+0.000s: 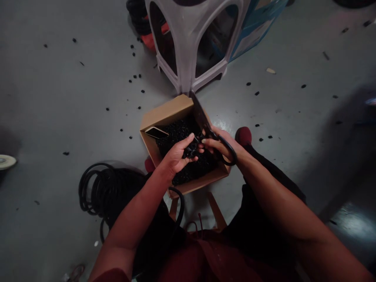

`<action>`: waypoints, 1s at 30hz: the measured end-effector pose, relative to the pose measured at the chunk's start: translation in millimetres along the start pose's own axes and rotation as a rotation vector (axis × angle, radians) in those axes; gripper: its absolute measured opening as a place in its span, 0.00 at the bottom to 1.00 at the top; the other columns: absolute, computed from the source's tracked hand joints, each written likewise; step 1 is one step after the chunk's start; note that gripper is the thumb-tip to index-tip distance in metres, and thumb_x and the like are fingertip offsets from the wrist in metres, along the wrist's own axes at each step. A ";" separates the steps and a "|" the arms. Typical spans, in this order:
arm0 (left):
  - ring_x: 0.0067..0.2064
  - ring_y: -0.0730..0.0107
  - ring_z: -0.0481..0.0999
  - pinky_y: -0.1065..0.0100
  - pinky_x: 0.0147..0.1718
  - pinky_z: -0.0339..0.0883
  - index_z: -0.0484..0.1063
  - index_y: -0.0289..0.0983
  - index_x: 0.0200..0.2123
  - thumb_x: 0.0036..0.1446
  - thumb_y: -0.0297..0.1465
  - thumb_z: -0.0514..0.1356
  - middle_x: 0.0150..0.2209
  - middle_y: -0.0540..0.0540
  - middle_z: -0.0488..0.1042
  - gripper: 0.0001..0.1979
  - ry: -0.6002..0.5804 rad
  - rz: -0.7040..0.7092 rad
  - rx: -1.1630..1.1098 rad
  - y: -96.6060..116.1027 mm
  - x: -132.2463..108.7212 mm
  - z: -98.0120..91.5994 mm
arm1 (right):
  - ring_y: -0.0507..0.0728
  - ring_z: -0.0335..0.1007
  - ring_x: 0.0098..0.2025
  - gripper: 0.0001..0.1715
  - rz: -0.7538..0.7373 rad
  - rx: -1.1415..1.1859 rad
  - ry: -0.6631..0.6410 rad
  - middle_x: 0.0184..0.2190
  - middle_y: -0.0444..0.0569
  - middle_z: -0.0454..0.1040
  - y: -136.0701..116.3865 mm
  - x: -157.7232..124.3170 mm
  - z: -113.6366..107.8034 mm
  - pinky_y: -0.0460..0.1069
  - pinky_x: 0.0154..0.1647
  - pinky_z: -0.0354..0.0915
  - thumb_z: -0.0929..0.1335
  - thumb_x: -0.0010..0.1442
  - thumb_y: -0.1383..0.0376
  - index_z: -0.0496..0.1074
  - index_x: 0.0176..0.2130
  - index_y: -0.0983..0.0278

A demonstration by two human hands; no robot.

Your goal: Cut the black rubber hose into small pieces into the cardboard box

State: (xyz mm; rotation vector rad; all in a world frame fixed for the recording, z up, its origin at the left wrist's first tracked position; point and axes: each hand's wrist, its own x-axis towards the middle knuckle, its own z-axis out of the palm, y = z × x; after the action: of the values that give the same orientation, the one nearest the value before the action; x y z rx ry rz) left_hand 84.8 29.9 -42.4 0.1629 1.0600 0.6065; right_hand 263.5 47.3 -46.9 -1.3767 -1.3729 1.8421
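Over an open cardboard box (167,107), my left hand (178,156) is closed around several small black pieces (192,149). They look like short cut lengths of ribbed tube. My right hand (219,143) holds a pair of large scissors (231,150) with black handles, its dark blades pointing away over the box's far right side. The right fingertips reach to the black pieces beside my left hand. A heap of similar black bits (178,131) fills the box. At its left wall is a dark flat shape with a pale rim (157,133) that I cannot make out.
A pale plastic stool (185,43) stands just beyond the box, with a blue carton (255,27) behind it. Coiled black tubing (98,188) lies at my left leg. Small black bits are scattered over the grey floor (96,78).
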 end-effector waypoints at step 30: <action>0.45 0.62 0.77 0.49 0.50 0.70 0.75 0.35 0.42 0.56 0.26 0.54 0.42 0.42 0.78 0.13 0.044 0.035 -0.254 -8.8 -7.8 -16.8 | 0.48 0.61 0.19 0.18 0.113 0.141 0.011 0.22 0.38 0.67 9.8 6.3 9.1 0.45 0.19 0.59 0.71 0.51 0.58 0.63 0.37 0.62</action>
State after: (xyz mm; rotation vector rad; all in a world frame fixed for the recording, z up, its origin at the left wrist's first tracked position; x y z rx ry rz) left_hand 71.2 15.7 -48.4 -0.0539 1.0148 0.7738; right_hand 254.7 44.5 -58.4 -1.4148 -1.1566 1.9597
